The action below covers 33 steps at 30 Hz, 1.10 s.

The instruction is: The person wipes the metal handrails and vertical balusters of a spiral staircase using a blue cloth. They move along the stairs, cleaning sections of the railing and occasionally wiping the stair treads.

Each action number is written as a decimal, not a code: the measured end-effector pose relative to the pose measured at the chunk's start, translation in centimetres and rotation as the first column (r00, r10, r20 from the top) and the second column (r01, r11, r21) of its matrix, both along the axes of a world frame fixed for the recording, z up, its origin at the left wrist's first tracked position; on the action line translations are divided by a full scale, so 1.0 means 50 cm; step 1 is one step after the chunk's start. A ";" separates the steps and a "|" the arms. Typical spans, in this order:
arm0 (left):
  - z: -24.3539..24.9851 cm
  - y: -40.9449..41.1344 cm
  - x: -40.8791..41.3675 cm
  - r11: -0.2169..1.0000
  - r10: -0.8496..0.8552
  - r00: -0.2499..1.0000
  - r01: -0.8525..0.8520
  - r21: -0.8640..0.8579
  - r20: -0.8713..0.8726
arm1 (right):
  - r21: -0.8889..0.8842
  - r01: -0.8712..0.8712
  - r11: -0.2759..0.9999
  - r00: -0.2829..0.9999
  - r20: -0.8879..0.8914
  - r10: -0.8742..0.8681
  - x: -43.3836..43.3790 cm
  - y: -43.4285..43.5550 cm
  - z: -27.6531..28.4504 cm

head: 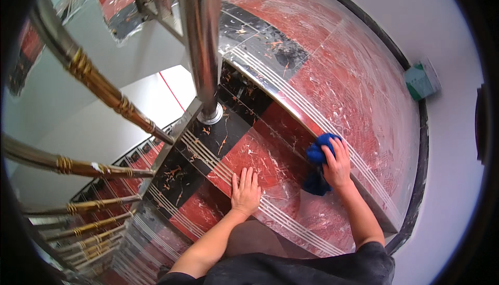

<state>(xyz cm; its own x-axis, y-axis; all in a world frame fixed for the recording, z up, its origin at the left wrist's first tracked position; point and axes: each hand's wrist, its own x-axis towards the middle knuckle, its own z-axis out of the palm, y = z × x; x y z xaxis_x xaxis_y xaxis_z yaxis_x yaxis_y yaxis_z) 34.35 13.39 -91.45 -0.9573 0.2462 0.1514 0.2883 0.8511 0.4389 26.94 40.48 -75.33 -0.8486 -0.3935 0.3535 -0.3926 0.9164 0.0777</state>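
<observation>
My right hand (337,164) presses a blue cloth (323,148) over the grooved front edge of a red and black stone stair tread (308,109). Part of the cloth hangs down against the riser below that edge. On the step below, my left hand (246,192) lies flat with its fingers spread, near the white grooved lines at the tread's edge, and holds nothing. Whitish dust and smears mark the red stone of the upper surface.
A thick polished metal post (202,51) stands on the step at upper left. Metal balusters with gold-coloured rings (101,86) run down the left side beside an open stairwell. A green and white box (422,80) sits at the wall by the dark skirting (423,136).
</observation>
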 end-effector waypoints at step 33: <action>0.012 0.014 -0.010 0.996 -0.015 1.000 0.014 -0.083 -0.012 | -0.302 -0.319 0.898 0.946 -0.047 0.320 -0.458 -0.354 -0.018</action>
